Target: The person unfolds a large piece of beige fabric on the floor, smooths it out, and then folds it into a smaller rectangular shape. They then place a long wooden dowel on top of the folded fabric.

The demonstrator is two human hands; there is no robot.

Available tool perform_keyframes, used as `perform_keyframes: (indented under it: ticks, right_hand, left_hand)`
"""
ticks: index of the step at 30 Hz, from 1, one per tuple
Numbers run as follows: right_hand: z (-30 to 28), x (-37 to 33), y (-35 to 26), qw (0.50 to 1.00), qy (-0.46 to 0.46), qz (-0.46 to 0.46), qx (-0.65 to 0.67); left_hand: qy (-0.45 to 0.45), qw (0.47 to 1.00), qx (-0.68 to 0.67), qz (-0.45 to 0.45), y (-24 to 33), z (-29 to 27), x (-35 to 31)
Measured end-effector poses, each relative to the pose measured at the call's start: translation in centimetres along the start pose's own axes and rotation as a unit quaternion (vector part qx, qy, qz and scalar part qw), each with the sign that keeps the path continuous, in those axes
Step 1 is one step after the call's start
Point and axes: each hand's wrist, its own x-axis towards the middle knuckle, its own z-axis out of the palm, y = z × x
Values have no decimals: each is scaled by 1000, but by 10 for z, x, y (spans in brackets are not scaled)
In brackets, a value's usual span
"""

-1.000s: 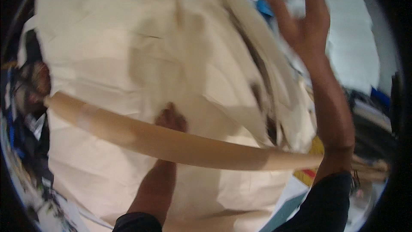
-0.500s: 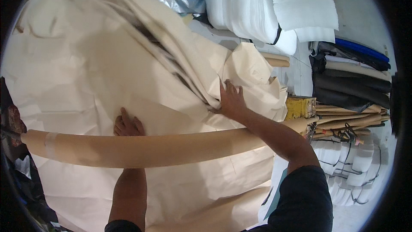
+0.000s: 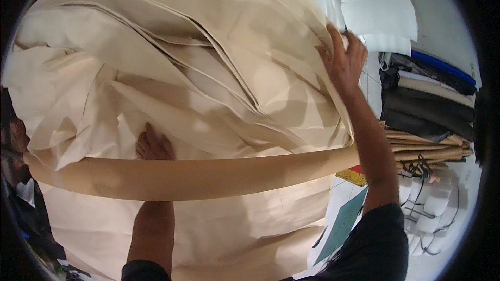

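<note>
A wide beige sheet [image 3: 291, 67], cloth or paper-like, lies bunched in deep folds in front of me. Across it runs a long tan tube or roll [image 3: 208, 179], left to right. My left forearm passes beneath this tube, and my left hand [image 3: 154, 144] rests on the sheet just beyond it, fingers stretched out. At the upper right, my right hand [image 3: 346, 54] has its fingers curled over the raised far edge of the sheet. The tube's right end is partly hidden by the sheet and my right arm.
White foam sheets [image 3: 375, 8] lie at the far right. Dark and blue rolls [image 3: 432, 99] are stacked beside the wall, with tan rolls [image 3: 432, 145] and tied white bundles [image 3: 432, 198] nearer. A green board [image 3: 341, 224] lies on the tiled floor.
My right hand has moved up and away to the right, carrying the sheet's folds with it. The raised sheet now covers more of the far foam. My left hand has barely moved.
</note>
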Motion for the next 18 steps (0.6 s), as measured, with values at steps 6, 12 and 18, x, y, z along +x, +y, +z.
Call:
perform_keyframes:
  ticks: [6, 12, 18]
  right_hand:
    - [-33, -86, -114, 774, -577, -50, 257]
    - [24, -143, -184, 605, -688, -249, 314]
    - [24, -150, -188, 691, -595, -221, 346]
  left_hand:
    - [-10, 1000, 9, 24, -3, -5, 1]
    - [-104, 991, -38, -72, 7, -5, 6]
    - [11, 998, 47, -28, -14, 35, -8]
